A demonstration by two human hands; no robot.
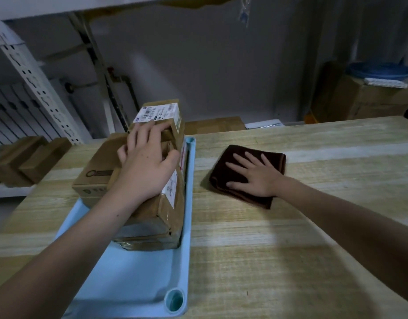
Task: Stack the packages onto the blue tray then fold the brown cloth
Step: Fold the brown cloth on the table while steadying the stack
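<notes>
From the head camera, a light wooden desk (290, 238) carries a pale blue tray (138, 279) on its left part and a folded brown cloth (223, 178) to the right of the tray, apart from it. A stack of cardboard packages (157, 217) stands in the far half of the tray, pressed toward its right rim. The top package, a small box with a white shipping label (157, 113), sits at the far end of the stack. Another brown box (94, 178) with a printed round mark leans out over the tray's left side.

The left hand (147, 162) lies on top of the stack, its fingers (140, 134) spread wide and flat against the labelled box, thumb hooked over the right edge; it presses rather than grips. The right hand (255, 178) rests palm down on the brown cloth, fingers (251, 157) splayed open, holding the cloth flat on the desk.

Beyond the desk's far edge stand white perforated shelf uprights (37, 88) at left and a large cardboard carton (368, 100) at right.
</notes>
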